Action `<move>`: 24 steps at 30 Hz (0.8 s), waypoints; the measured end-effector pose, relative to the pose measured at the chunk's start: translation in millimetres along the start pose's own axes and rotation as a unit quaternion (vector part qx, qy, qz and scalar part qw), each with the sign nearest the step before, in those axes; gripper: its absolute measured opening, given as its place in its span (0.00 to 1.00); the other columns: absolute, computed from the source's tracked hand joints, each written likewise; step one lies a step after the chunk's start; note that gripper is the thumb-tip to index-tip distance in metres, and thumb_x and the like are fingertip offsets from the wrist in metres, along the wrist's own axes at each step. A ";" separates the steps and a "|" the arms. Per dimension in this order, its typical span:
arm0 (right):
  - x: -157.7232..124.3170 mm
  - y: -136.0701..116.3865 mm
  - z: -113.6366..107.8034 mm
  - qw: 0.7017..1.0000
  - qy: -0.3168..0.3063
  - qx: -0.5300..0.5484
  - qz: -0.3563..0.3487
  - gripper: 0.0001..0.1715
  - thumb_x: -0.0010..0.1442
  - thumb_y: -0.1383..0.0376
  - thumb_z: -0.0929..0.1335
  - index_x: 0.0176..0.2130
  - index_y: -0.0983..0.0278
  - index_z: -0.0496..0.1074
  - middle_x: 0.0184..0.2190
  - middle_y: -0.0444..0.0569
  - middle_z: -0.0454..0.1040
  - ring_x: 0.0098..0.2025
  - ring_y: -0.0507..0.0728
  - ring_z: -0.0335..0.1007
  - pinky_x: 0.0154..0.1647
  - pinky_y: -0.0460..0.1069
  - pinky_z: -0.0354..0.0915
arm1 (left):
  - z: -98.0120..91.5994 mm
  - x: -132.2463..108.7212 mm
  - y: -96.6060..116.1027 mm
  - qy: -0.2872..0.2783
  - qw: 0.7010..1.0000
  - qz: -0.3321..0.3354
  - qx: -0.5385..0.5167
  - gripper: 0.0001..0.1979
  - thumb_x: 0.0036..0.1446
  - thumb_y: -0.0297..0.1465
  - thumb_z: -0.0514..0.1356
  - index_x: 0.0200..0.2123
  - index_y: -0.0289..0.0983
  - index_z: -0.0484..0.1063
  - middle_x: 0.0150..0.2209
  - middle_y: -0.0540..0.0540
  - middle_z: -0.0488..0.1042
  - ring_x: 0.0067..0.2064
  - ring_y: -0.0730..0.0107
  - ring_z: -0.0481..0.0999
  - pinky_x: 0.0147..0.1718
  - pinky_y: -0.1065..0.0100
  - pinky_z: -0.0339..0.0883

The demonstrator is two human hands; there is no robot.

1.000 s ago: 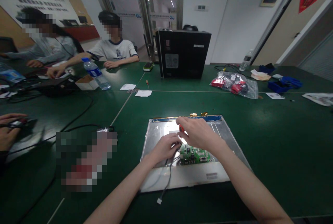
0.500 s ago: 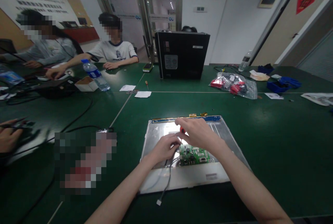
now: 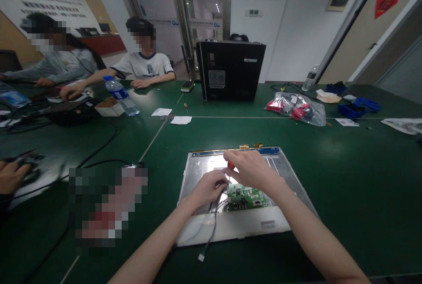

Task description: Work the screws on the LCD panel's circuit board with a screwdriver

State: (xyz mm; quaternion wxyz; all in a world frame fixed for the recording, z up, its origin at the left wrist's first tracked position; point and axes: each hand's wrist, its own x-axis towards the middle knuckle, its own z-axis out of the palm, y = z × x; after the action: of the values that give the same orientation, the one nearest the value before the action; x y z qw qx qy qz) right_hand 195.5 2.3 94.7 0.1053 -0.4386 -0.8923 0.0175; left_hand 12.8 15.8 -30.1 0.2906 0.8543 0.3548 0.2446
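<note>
A display panel [image 3: 231,227] lies back side up on the green table, metal plate showing, with a green circuit board [image 3: 247,197] on it. My right hand [image 3: 249,167] is closed round the red handle of a screwdriver [image 3: 231,165], whose thin shaft points down to the board's upper left corner. My left hand [image 3: 209,186] rests beside that corner, fingers curled together near the shaft's tip; what they pinch, if anything, is hidden. From the board's left side a grey cable [image 3: 215,227] runs over the panel's near edge to a white plug [image 3: 201,257].
A black computer case [image 3: 232,71] stands behind the panel. Further right lie a plastic bag with red items [image 3: 298,108] and a blue tray [image 3: 351,110]. Leftward are a water bottle [image 3: 121,95], black cables and a small screwdriver [image 3: 186,107]. Two people sit at far left; another person's hand [image 3: 13,176] shows nearer.
My right hand has turned very slightly on the screwdriver, with the shaft a little more visible. My left hand stays in place. The other person's hand at far left has shifted a little.
</note>
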 end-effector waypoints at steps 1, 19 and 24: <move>0.0 0.3 -0.3 1.000 -0.003 -0.002 0.004 0.07 0.62 0.62 0.64 0.38 0.63 0.63 0.32 0.47 0.75 0.29 0.54 0.69 0.24 0.48 0.45 | -0.2 0.0 0.6 0.001 1.000 0.000 -0.001 0.07 0.53 0.22 0.57 0.32 0.36 0.74 0.33 0.46 0.75 0.37 0.64 0.73 0.38 0.66 0.65; -3.7 0.3 -2.7 0.999 0.016 0.026 -0.017 0.10 0.59 0.63 0.65 0.40 0.65 0.63 0.34 0.48 0.74 0.30 0.54 0.67 0.24 0.48 0.46 | 0.1 -0.2 0.3 0.015 1.000 0.009 -0.004 0.06 0.54 0.23 0.58 0.32 0.36 0.74 0.33 0.47 0.75 0.36 0.65 0.73 0.38 0.67 0.66; -5.2 -2.1 -2.3 0.999 0.004 0.031 -0.026 0.10 0.57 0.69 0.63 0.42 0.66 0.62 0.38 0.49 0.73 0.29 0.53 0.66 0.23 0.47 0.45 | 1.5 -0.1 -1.5 0.005 1.000 0.007 -0.003 0.05 0.53 0.22 0.58 0.32 0.36 0.73 0.32 0.46 0.75 0.35 0.66 0.73 0.37 0.67 0.65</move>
State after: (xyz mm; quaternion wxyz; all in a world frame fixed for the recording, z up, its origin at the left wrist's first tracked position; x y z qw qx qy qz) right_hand 197.4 -3.2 96.3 0.1231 -0.4118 -0.9020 0.0405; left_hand 12.9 16.0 -32.2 0.2895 0.8548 0.3496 0.2517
